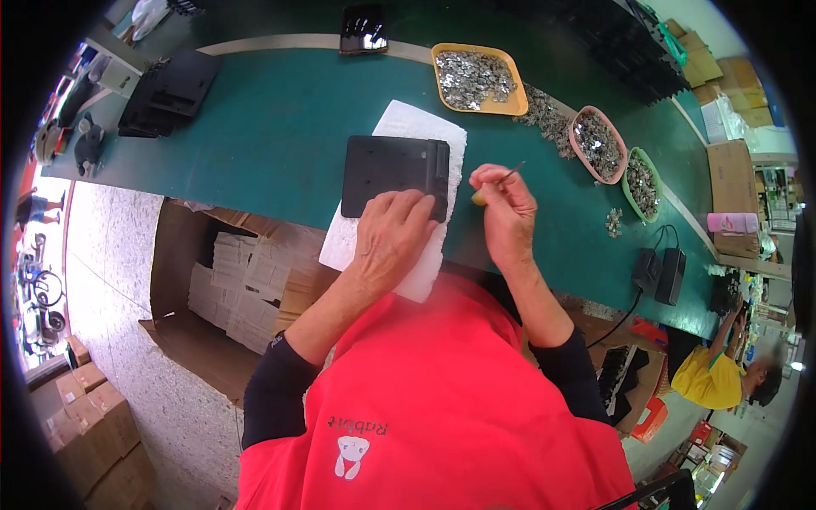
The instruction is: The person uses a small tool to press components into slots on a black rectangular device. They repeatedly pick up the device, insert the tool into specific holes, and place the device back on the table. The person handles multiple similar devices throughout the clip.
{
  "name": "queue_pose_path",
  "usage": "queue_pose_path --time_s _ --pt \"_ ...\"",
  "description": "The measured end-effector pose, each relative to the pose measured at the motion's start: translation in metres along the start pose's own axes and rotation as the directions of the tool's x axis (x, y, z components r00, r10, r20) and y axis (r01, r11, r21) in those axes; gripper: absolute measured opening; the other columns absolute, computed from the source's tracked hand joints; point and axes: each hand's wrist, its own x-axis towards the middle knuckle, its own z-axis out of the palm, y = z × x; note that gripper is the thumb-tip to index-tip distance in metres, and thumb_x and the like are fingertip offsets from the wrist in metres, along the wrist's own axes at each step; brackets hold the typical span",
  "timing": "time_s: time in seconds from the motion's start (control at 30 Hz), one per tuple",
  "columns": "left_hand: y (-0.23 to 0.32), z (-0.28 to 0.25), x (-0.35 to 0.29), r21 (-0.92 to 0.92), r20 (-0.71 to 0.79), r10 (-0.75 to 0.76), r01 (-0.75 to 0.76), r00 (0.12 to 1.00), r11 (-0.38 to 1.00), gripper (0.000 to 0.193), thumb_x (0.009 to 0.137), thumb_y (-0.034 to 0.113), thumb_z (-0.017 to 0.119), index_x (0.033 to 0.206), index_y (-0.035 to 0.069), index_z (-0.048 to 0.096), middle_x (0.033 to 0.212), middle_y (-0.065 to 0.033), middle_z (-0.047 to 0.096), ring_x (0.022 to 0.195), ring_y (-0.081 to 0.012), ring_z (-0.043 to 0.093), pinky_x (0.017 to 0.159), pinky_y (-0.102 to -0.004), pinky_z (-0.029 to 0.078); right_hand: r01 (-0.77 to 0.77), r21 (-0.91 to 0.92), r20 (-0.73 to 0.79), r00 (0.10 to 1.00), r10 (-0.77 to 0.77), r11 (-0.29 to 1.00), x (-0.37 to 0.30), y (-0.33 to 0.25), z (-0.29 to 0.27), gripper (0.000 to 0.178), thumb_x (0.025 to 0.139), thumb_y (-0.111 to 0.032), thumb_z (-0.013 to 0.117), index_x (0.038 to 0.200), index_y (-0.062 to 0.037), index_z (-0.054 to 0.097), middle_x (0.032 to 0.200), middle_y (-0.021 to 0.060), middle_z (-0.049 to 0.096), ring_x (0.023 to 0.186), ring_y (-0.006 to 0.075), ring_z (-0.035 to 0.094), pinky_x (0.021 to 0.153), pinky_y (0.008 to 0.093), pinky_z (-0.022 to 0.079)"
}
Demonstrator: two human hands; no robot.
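Observation:
A flat black plastic panel [387,170] with a raised strip along its right side lies on a white cloth [421,121] on the green table. My left hand [391,238] rests over the panel's near edge, its fingers laid on the surface and holding it against the cloth. Just right of the panel, my right hand [510,217] is closed round a thin pointed tool [515,171]. Its slim tip points up and right, and a yellowish handle end shows below the fingers. The tool is apart from the panel; most of its handle is hidden.
Small metal parts fill an orange tray [520,104], a pink tray [623,161] and a green tray [631,194]; more lie loose between them. Black panels [174,89] are stacked at the left. A power adapter [671,274] sits at the right. Below is an open cardboard box [183,344].

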Motion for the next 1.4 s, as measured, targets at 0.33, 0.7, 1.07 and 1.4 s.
queue_pose_path --time_s 0.33,0.7,1.07,1.4 --pt "0.0 0.002 -0.001 0.014 0.032 -0.048 0.047 0.998 0.999 0.045 0.071 0.012 0.073 0.114 0.006 0.061 0.129 -0.0077 0.057 0.096 -0.0275 0.057 0.084 -0.0379 0.048 0.352 -0.805 0.33 0.935 -0.133 0.479 -0.011 -0.028 -0.017 0.025 0.082 -0.002 0.07 0.105 -0.0049 0.064 0.105 0.0119 0.066 0.093 0.0296 0.066 0.08 0.0339 0.054" --pt "-0.002 0.0 0.002 -0.016 -0.015 -0.004 0.004 1.0 1.0 0.042 0.074 0.015 0.071 0.112 0.001 0.059 0.126 -0.0126 0.057 0.088 -0.0253 0.058 0.078 -0.0363 0.047 0.521 -0.718 0.451 0.853 -0.261 0.462 0.008 -0.012 0.024 0.026 0.082 -0.002 0.07 0.108 -0.0019 0.062 0.105 0.0139 0.065 0.092 0.0324 0.065 0.076 0.0356 0.055" --pt "-0.003 0.005 0.0 -0.003 -0.001 -0.01 0.01 1.0 1.0 0.04 0.073 0.011 0.067 0.111 0.002 0.06 0.126 -0.0111 0.057 0.093 -0.0256 0.057 0.08 -0.0366 0.047 0.439 -0.83 0.42 0.898 -0.133 0.343 0.047 -0.014 0.036 0.018 0.088 -0.014 0.069 0.092 0.0008 0.059 0.083 0.0124 0.067 0.069 0.0211 0.068 0.059 0.0299 0.055" --pt "0.004 0.002 0.018 0.076 0.071 -0.035 0.03 0.997 0.997 0.054 0.075 0.022 0.07 0.123 0.0 0.056 0.097 -0.0071 0.05 0.081 -0.0226 0.049 0.067 -0.0359 0.038 -0.272 -0.62 0.035 0.928 0.372 0.736 0.092 -0.028 0.032 0.029 0.091 -0.025 0.066 0.092 0.0034 0.06 0.082 0.0095 0.067 0.064 0.0134 0.067 0.053 0.026 0.057"
